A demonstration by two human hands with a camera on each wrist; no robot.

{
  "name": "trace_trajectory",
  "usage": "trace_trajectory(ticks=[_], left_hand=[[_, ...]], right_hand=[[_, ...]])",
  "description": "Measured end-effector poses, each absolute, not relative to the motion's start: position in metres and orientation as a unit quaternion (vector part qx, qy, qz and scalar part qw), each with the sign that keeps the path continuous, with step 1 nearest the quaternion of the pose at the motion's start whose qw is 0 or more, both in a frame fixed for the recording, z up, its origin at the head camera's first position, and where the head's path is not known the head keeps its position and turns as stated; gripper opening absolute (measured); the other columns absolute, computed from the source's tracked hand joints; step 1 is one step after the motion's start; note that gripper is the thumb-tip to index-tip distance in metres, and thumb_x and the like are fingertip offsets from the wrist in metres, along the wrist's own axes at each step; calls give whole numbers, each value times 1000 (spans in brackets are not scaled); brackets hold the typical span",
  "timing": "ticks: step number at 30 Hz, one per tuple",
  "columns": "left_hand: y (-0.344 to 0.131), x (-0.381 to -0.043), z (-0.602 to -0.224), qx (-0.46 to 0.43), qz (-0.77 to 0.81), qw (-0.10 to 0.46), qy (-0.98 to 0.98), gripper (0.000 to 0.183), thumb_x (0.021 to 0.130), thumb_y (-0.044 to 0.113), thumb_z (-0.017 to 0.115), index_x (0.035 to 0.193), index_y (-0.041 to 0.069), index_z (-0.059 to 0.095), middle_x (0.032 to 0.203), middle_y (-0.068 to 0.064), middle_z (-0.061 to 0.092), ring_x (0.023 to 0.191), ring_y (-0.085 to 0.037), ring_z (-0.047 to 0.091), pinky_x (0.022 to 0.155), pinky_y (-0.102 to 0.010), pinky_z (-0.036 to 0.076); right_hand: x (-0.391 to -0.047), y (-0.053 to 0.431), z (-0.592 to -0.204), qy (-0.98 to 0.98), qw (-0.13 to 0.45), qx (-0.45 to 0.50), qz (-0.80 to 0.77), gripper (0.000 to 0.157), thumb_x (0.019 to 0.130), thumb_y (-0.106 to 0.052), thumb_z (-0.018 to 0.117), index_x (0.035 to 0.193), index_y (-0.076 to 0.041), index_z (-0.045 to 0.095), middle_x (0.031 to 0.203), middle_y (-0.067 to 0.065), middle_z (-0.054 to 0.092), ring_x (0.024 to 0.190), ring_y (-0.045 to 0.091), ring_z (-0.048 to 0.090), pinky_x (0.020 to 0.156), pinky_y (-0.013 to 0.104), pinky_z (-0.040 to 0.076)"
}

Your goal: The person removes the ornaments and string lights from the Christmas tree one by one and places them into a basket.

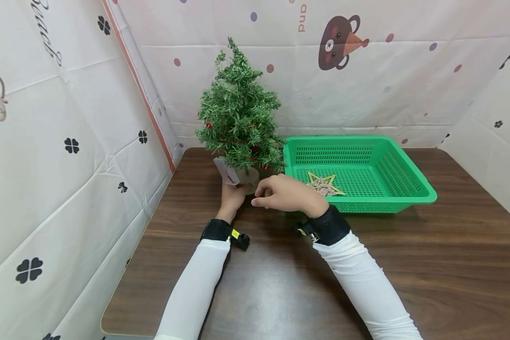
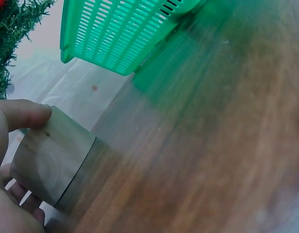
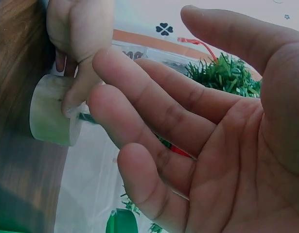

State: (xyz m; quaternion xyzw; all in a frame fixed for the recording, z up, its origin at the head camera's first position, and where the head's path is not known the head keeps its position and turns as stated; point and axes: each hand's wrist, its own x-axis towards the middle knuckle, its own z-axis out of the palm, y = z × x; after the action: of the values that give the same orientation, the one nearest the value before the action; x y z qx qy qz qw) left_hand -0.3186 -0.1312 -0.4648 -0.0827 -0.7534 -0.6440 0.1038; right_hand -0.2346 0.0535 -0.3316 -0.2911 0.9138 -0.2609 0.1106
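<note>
A small green Christmas tree (image 1: 239, 106) with a few red ornaments stands on a round wooden base (image 2: 57, 155) toward the back of the table. My left hand (image 1: 231, 199) grips this base, its thumb on the near side and fingers around the other. A white tag (image 1: 226, 171) with red print hangs by the lower branches. Close to the right of the base, my right hand (image 1: 286, 192) hovers with nothing held. Its fingers (image 3: 173, 116) are loosely extended in the right wrist view, and tree branches show behind them.
To the right of the tree sits a green plastic basket (image 1: 382, 207). Inside it lies a star-shaped decoration (image 1: 333, 190) with glittery parts, partly hidden by my right hand. A printed cloth (image 1: 391, 89) hangs behind the dark wooden table (image 1: 408, 264).
</note>
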Motion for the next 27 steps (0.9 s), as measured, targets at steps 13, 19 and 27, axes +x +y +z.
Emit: trace_trajectory(ticks=[13,19,27], left_hand=[[-133,-314,-461,-68,-649,71,-754,56,91,6,71,144,10,53,145,-14,54,136,-32,50,115,-51,38],[-133,-315,-462,-88,-650,89,-749,52,92,7,72,141,9,54,144,-14,55,136,-31,50,115,-49,39],[-133,-313,-461,-51,-603,78,-792,50,97,16,68,143,12,48,148,-17,36,137,-33,40,116,-50,36]], right_hand=[[-237,43,-341,921,54,-257,-288,44,98,-40,68,125,-5,68,87,2,71,71,11,64,70,32,53],[-238,33,-352,917,35,-240,-316,48,98,-38,68,130,-3,63,89,4,72,69,12,63,65,30,52],[-240,26,-359,912,-7,-225,-343,51,98,-37,68,136,-5,58,107,8,72,87,20,69,75,36,55]])
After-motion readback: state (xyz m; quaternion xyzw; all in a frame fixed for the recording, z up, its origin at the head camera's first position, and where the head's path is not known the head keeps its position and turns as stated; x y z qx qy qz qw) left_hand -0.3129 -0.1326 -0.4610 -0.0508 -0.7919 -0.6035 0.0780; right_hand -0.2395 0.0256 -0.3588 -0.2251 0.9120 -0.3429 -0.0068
